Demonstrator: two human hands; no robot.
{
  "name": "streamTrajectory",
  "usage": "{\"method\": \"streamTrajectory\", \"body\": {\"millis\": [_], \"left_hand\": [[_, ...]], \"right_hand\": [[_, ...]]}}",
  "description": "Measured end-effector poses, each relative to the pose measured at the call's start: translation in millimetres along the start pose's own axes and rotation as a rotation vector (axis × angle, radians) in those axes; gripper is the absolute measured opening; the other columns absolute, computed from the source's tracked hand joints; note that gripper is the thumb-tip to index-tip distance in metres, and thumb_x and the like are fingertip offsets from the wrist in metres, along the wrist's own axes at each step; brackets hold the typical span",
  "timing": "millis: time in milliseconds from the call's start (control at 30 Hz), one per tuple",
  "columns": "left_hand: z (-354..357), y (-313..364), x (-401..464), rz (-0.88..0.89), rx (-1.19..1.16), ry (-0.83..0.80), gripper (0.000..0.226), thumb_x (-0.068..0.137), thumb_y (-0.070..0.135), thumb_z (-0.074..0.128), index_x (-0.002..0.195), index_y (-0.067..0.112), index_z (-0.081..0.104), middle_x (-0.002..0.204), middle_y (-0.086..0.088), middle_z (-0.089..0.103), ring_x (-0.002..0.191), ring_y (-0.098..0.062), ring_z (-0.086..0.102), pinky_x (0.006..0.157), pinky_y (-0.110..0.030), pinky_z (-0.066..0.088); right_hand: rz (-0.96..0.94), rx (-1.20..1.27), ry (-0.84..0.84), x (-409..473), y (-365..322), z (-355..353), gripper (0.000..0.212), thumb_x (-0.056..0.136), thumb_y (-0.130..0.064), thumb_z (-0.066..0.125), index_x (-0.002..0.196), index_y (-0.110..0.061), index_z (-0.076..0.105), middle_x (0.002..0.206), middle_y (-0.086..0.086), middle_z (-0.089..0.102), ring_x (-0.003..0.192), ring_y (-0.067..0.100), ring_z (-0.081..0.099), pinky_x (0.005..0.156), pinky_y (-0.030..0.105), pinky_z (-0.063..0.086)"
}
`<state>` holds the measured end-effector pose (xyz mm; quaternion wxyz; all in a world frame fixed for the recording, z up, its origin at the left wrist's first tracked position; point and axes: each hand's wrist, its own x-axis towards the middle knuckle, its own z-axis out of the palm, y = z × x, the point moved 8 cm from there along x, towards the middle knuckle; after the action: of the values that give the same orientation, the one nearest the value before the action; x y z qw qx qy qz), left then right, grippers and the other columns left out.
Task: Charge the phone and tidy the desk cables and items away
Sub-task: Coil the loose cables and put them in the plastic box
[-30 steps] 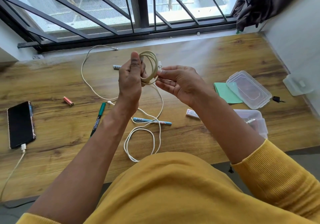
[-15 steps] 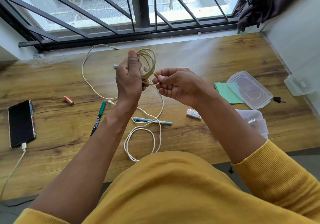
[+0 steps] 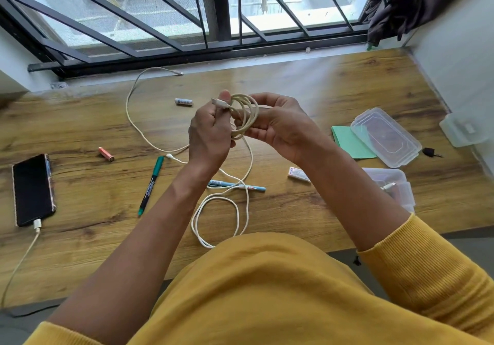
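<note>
Both hands hold a coiled cream cable above the middle of the wooden desk. My left hand grips the coil's left side, with the cable's plug sticking out under the thumb. My right hand holds the coil's right side between thumb and fingers. A second white cable lies looped on the desk below the hands. At the far left the black phone lies flat with a charging cable plugged into its near end.
Loose on the desk: a green marker, a blue pen, a red battery, a white battery, a small white packet. At right, a clear lid on a green pad, and an open clear box.
The coil has turned from upright in the left hand to lying between both hands. The right hand moved up onto the coil's right side, and the plug now shows at the left thumb.
</note>
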<state>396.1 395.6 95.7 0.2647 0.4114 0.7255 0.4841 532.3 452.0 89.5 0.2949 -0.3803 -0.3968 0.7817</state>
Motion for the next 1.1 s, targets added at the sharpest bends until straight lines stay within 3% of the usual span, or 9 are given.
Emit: {"method": "streamTrajectory", "body": {"millis": [100, 200, 333, 433, 500, 733, 867, 967, 1100], "left_hand": [[-8, 4, 2, 0.059, 0.173, 0.066, 0.047, 0.112, 0.049, 0.042, 0.083, 0.027, 0.07, 0.073, 0.005, 0.073, 0.066, -0.017, 0.073, 0.067, -0.045, 0.062], [-12, 6, 5, 0.097, 0.287, 0.084, 0.052, 0.113, 0.047, 0.039, 0.089, 0.015, 0.072, 0.077, 0.002, 0.073, 0.072, -0.022, 0.072, 0.073, -0.041, 0.057], [-10, 10, 8, 0.129, 0.393, 0.042, 0.038, 0.111, 0.03, 0.041, 0.093, 0.016, 0.073, 0.078, 0.0, 0.067, 0.078, -0.028, 0.071, 0.075, -0.04, 0.054], [-6, 11, 7, 0.111, 0.367, 0.005, 0.037, 0.11, 0.026, 0.043, 0.127, 0.016, 0.074, 0.102, -0.01, 0.077, 0.093, -0.032, 0.073, 0.08, -0.04, 0.059], [-5, 11, 6, 0.095, 0.351, -0.019, 0.038, 0.111, 0.029, 0.043, 0.137, 0.02, 0.07, 0.113, -0.013, 0.077, 0.094, -0.031, 0.074, 0.082, -0.046, 0.062], [-2, 6, -1, 0.036, 0.27, -0.033, 0.047, 0.114, 0.047, 0.04, 0.09, 0.019, 0.069, 0.077, 0.0, 0.07, 0.069, -0.02, 0.072, 0.069, -0.049, 0.063], [-6, 11, -3, 0.074, 0.3, 0.04, 0.048, 0.112, 0.054, 0.04, 0.073, 0.029, 0.053, 0.07, -0.002, 0.067, 0.069, -0.026, 0.072, 0.067, -0.047, 0.058], [-11, 2, -1, 0.033, 0.291, 0.1, 0.048, 0.112, 0.055, 0.039, 0.073, 0.028, 0.052, 0.071, -0.002, 0.067, 0.069, -0.024, 0.072, 0.068, -0.047, 0.059], [-10, -20, 1, -0.147, -0.107, 0.088, 0.05, 0.112, 0.049, 0.043, 0.074, 0.022, 0.059, 0.068, 0.003, 0.067, 0.064, -0.012, 0.067, 0.068, -0.042, 0.061]], "right_hand": [[-0.002, 0.001, -0.013, -2, -4, 2, 0.036, 0.089, 0.011, 0.062, 0.124, 0.004, 0.063, 0.103, 0.026, 0.073, 0.093, 0.036, 0.073, 0.088, 0.045, 0.064], [-0.003, -0.023, -0.09, -5, -8, 5, 0.039, 0.098, 0.001, 0.046, 0.135, -0.001, 0.058, 0.102, 0.024, 0.072, 0.096, 0.036, 0.072, 0.095, 0.048, 0.06], [-0.222, -0.253, -0.164, -12, -15, 19, 0.038, 0.089, 0.015, 0.066, 0.124, 0.002, 0.068, 0.101, 0.013, 0.075, 0.093, 0.032, 0.072, 0.095, 0.053, 0.061], [-0.34, -0.41, 0.041, -8, -15, 13, 0.026, 0.085, 0.008, 0.079, 0.109, -0.002, 0.075, 0.096, 0.016, 0.078, 0.086, 0.034, 0.076, 0.083, 0.057, 0.064], [-0.379, -0.485, 0.118, -7, -15, 9, 0.017, 0.085, -0.001, 0.084, 0.1, -0.007, 0.078, 0.086, 0.02, 0.076, 0.08, 0.035, 0.078, 0.075, 0.055, 0.066], [-0.392, -0.7, 0.167, -6, -20, 4, 0.012, 0.083, -0.009, 0.087, 0.091, -0.012, 0.078, 0.078, 0.01, 0.076, 0.071, 0.019, 0.078, 0.068, 0.044, 0.067], [-0.499, -0.844, 0.263, -11, -27, 6, 0.012, 0.085, -0.025, 0.087, 0.088, -0.026, 0.076, 0.099, -0.003, 0.071, 0.089, 0.012, 0.071, 0.079, 0.04, 0.063], [-0.554, -0.727, 0.283, -13, -34, 2, 0.011, 0.088, -0.021, 0.084, 0.092, -0.023, 0.074, 0.104, -0.005, 0.072, 0.093, 0.007, 0.071, 0.08, 0.033, 0.062], [-0.518, -0.48, 0.218, -14, -28, -1, 0.007, 0.096, -0.005, 0.074, 0.098, -0.009, 0.068, 0.101, 0.011, 0.076, 0.093, 0.021, 0.077, 0.077, 0.041, 0.066]]}}
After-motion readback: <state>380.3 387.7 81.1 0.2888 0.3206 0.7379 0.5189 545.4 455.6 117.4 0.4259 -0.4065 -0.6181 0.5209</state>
